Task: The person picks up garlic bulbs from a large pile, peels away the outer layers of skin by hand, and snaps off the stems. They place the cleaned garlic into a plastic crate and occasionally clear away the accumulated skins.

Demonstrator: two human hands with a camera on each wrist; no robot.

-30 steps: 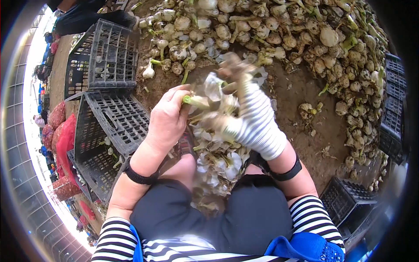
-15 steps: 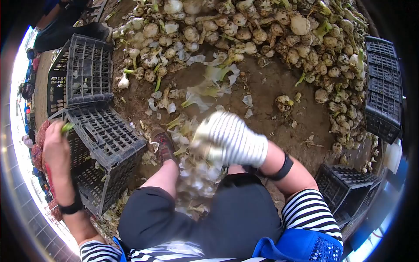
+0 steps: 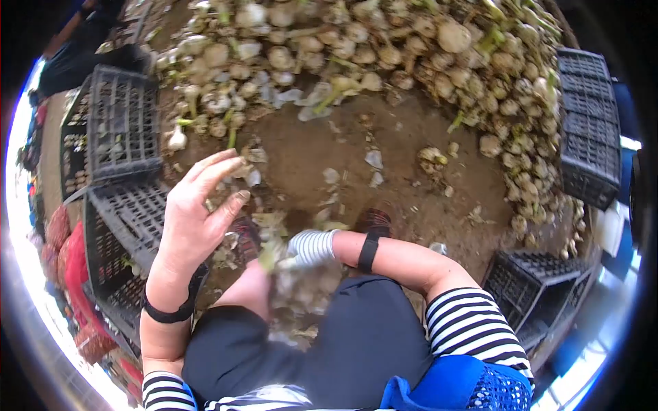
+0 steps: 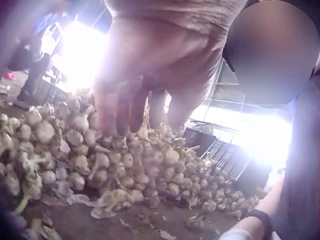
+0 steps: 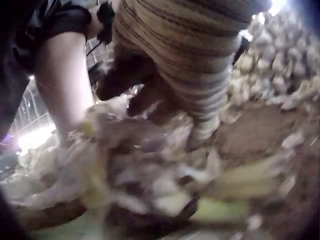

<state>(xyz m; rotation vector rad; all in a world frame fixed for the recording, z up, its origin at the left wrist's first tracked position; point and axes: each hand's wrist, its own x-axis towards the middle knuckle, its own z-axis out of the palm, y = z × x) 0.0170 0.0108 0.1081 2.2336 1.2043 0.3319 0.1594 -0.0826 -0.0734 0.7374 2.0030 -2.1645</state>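
Note:
My bare left hand (image 3: 199,209) is raised left of centre in the head view, fingers spread and nothing in them; in the left wrist view the same hand (image 4: 165,65) hangs in front of the garlic pile (image 4: 75,137). Low between the legs, my right hand (image 3: 312,246), in a striped glove, is over loose garlic skins (image 3: 301,294). The right wrist view has the gloved hand (image 5: 185,55) pointing down into blurred skins and leaves (image 5: 220,207); its fingertips are hidden, and whether it grips any cannot be told.
Garlic bulbs (image 3: 452,34) are heaped across the back and right. Black crates stand at the left (image 3: 123,123), at the right (image 3: 589,123) and lower right (image 3: 538,274). Red net sacks (image 3: 75,267) lie beyond the left crates. Another person's dark-clothed leg (image 3: 89,68) is at the upper left.
My left hand has come back rightward from beside the left crates, and the green-stemmed piece it held is gone from it. My right hand has moved lower and left, towards the skins.

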